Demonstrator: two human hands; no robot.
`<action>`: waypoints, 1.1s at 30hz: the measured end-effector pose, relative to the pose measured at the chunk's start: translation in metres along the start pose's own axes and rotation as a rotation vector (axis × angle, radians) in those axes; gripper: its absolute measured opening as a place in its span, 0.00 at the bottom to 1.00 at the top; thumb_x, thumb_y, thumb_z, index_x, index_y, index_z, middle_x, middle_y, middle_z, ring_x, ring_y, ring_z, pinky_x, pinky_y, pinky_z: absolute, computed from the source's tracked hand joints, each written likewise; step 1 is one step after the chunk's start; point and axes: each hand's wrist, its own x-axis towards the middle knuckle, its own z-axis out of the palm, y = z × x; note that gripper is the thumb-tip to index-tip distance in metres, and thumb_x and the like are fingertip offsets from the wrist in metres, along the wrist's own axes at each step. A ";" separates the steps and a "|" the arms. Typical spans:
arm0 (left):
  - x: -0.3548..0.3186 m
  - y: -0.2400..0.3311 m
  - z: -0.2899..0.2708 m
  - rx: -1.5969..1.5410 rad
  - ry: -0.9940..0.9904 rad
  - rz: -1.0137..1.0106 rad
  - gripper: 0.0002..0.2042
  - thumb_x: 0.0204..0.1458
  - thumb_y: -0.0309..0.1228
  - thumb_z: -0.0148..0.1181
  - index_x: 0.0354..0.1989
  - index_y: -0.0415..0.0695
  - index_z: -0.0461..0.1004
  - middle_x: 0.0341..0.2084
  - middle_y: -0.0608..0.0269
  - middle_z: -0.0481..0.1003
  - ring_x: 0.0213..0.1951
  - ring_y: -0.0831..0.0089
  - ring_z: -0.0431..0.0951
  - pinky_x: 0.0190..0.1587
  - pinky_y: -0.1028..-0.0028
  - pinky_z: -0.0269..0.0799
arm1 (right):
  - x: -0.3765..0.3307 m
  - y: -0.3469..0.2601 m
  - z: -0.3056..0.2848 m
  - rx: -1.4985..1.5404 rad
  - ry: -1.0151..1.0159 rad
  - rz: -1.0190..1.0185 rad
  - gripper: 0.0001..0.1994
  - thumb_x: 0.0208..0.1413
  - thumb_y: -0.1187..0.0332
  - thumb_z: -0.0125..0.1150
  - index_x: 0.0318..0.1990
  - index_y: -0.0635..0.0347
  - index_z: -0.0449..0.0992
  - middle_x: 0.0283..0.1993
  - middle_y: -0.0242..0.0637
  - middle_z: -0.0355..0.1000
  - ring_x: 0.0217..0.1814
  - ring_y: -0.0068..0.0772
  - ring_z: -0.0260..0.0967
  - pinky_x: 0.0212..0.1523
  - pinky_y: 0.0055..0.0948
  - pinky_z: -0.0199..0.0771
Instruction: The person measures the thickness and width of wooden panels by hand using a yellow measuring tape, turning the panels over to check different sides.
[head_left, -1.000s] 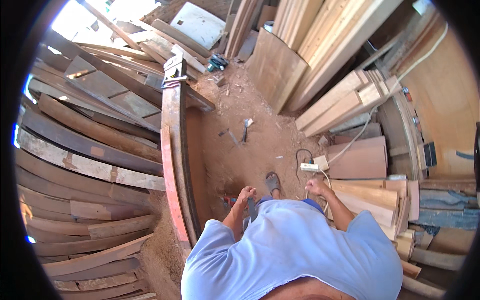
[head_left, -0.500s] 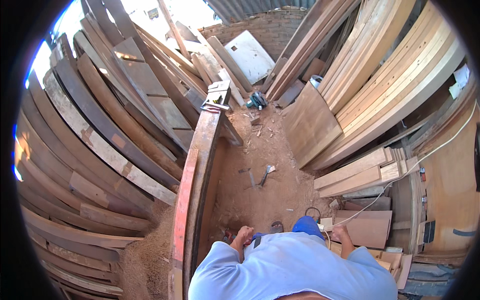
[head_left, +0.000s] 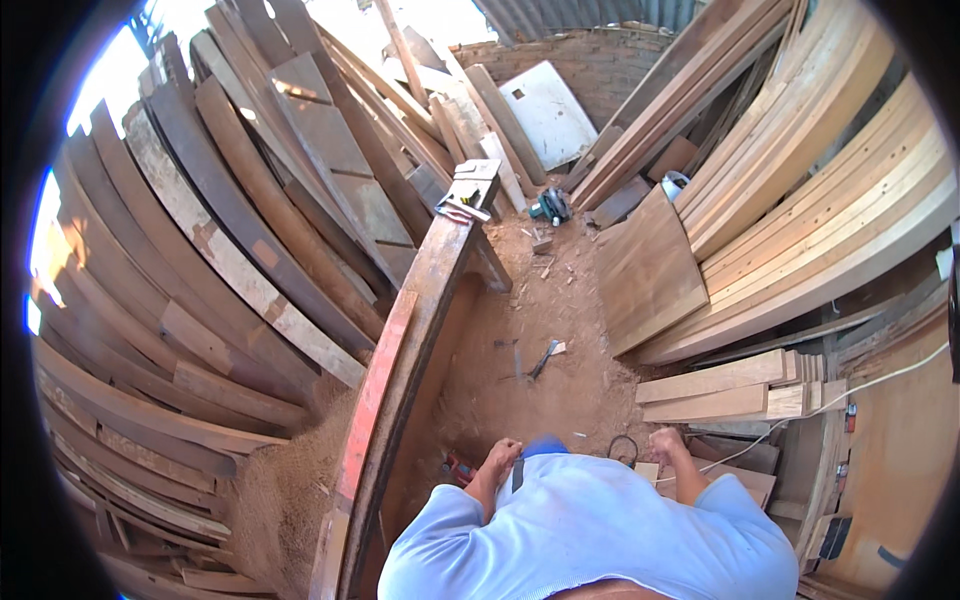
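1. Fisheye view looking down on a person in a light blue shirt (head_left: 590,530) standing in a timber yard with a red dirt floor (head_left: 520,390).
2. The left hand (head_left: 500,460), at lower centre, hangs at the waist with fingers curled loosely. It holds nothing that can be seen, and whether it is fully closed cannot be told.
3. The right hand (head_left: 668,445), lower right of centre, looks balled into a fist just above a white cable (head_left: 850,395) that runs off to the right. Whether it touches or holds the cable cannot be told.
4. The thing nearest the left hand is a long reddish wooden beam (head_left: 400,370), running from the bottom edge up to the centre. A small yellow and black tool (head_left: 462,203) rests on its far end.
5. Judging progress: neither hand is on the beam, and a hammer (head_left: 543,358) lies untouched on the floor, so work on the beam appears paused or not begun.
6. No packages or signs are visible. A white rectangular panel (head_left: 545,110) leans at upper centre. Planks (head_left: 800,190) are stacked on both sides.
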 end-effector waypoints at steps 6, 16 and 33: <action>0.023 -0.003 -0.002 0.134 0.009 0.014 0.19 0.56 0.42 0.62 0.43 0.35 0.80 0.34 0.58 0.81 0.37 0.71 0.78 0.43 0.69 0.74 | 0.033 -0.055 -0.057 0.262 0.090 0.130 0.11 0.56 0.66 0.56 0.22 0.57 0.76 0.21 0.38 0.74 0.18 0.34 0.70 0.15 0.38 0.64; 0.142 0.005 -0.083 0.073 -0.172 -0.071 0.17 0.55 0.44 0.62 0.27 0.40 0.79 0.21 0.60 0.77 0.20 0.70 0.73 0.21 0.68 0.67 | 0.073 -0.095 -0.060 0.152 0.106 0.273 0.11 0.56 0.59 0.61 0.32 0.57 0.83 0.29 0.41 0.79 0.27 0.31 0.75 0.27 0.36 0.75; 0.181 0.147 -0.117 -0.240 0.051 -0.154 0.13 0.64 0.39 0.51 0.33 0.44 0.73 0.20 0.67 0.71 0.18 0.78 0.70 0.17 0.78 0.65 | 0.198 -0.181 -0.298 -0.041 0.491 0.247 0.23 0.52 0.59 0.61 0.49 0.69 0.76 0.53 0.58 0.74 0.60 0.56 0.70 0.60 0.43 0.71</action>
